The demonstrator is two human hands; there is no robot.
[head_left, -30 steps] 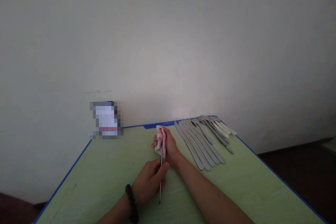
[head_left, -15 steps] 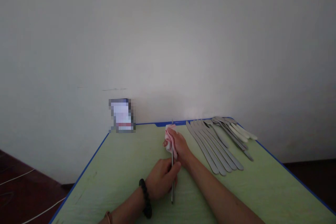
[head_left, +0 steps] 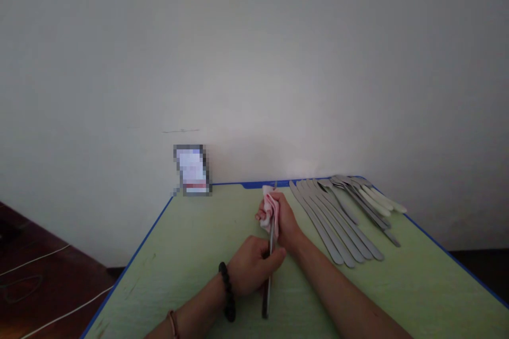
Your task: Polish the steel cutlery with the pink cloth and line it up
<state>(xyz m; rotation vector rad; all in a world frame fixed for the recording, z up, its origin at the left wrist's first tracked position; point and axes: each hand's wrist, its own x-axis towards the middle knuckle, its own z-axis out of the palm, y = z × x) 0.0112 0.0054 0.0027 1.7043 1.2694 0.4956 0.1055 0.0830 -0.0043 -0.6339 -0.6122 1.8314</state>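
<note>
My left hand (head_left: 254, 265), with a black bead bracelet at the wrist, is closed round the handle of a metal knife (head_left: 267, 296) that points away from me over the green table (head_left: 191, 254). Farther along the blade, my right hand (head_left: 283, 218) is wrapped round a pink cloth (head_left: 269, 212) that covers the knife's far part. Only the tip shows past the cloth.
A row of several metal knives and spoons (head_left: 342, 217) lies at the back right of the table, some with white handles. A blurred small box (head_left: 192, 170) stands against the white wall at the back left. White cables (head_left: 40, 259) lie on the dark floor to the left.
The view has shifted left, so everything sits farther right in the picture. Both hands keep their hold on the knife and cloth; the right hand has slid slightly along the blade.
</note>
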